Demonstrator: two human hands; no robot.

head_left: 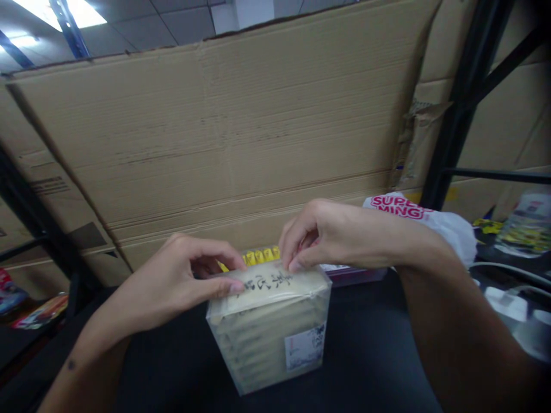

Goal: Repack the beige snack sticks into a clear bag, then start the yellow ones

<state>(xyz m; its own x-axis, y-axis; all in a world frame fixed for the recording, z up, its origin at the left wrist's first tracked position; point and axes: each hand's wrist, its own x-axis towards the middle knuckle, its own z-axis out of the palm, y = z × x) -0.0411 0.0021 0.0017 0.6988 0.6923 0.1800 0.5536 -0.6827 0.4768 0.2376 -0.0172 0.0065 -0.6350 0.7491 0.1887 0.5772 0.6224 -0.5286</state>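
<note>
A clear plastic box [267, 350] filled with stacked beige packets stands upright on a black surface, with dark characters on the top packet and a small printed label low on its front. My left hand [185, 269] reaches to the left part of the box's top, thumb and fingers bent around something I cannot make out. At the top's rear right, my right hand [312, 238] is pinched, its fingertips touching the top edge; what lies between them is hidden.
Behind the box are a row of yellow wrapped items [262, 255] and a purple-edged package [355, 276]. A white printed bag [447, 226] lies behind my right forearm. Cardboard [241, 126] forms the back wall; white adapters and cables [505, 303] sit at the right.
</note>
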